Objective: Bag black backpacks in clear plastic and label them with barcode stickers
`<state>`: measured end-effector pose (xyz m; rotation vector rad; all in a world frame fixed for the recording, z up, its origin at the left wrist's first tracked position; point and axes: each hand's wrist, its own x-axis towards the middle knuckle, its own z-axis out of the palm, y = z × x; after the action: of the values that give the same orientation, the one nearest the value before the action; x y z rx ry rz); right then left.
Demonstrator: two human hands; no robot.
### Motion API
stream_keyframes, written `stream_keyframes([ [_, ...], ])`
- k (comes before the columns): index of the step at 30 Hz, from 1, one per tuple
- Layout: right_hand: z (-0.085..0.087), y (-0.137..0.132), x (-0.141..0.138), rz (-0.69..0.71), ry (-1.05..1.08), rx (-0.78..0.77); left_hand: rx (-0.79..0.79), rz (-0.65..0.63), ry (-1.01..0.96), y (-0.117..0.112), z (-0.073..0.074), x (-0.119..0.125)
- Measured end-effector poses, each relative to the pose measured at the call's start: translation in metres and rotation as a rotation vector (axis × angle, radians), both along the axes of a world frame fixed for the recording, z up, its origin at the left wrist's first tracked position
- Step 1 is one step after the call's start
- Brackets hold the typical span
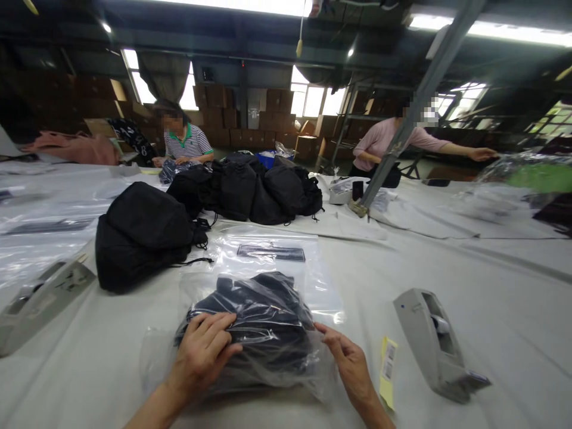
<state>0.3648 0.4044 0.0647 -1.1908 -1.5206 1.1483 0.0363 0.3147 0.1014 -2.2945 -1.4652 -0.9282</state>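
Note:
A clear plastic bag (263, 372) with a folded black item (268, 316) inside, probably a drawstring bag like those behind it, lies on the white table before me. My left hand (205, 345) rests on the left part of the plastic, fingers stretched out and thumb apart. At the bag's right edge, my right hand (348, 357) pinches the plastic between thumb and forefinger. Beyond it lie flat clear bags with black printing (271, 252). A stuffed black drawstring bag (147, 232) stands to the upper left.
Grey tape dispensers stand at the right (431, 345) and left (47, 304). A yellow label strip (388, 372) lies near my right hand. More black bags (259, 187) are heaped farther back. A slanted metal post (402, 134) rises by the table. Two people work across from me.

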Motion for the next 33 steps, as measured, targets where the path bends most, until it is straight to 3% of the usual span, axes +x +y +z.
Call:
stream_keyframes([
  [10, -0.015, 0.024, 0.0, -0.051, -0.036, 0.043, -0.122, 0.034, -0.169, -0.006, -0.004, -0.001],
  [14, -0.009, 0.019, 0.007, -0.087, -0.001, 0.081, -0.098, 0.032, -0.191, -0.004, -0.003, 0.002],
  [17, 0.012, 0.007, 0.013, -0.075, -0.013, 0.298, -0.064, 0.026, -0.226, -0.005, -0.001, 0.006],
  [21, 0.047, 0.0, -0.002, 0.194, -0.336, 0.769, -0.037, 0.004, -0.239, -0.007, 0.002, 0.008],
  [23, 0.058, 0.005, -0.017, 0.312, -0.401, 0.897, -0.04, -0.002, -0.24, -0.008, 0.002, 0.007],
  [26, 0.061, 0.014, -0.035, 0.381, -0.267, 0.857, -0.043, -0.007, -0.229, -0.008, 0.001, 0.004],
  [33, 0.053, 0.016, -0.041, 0.345, -0.025, 0.584, -0.013, 0.027, -0.213, -0.004, -0.005, 0.005],
])
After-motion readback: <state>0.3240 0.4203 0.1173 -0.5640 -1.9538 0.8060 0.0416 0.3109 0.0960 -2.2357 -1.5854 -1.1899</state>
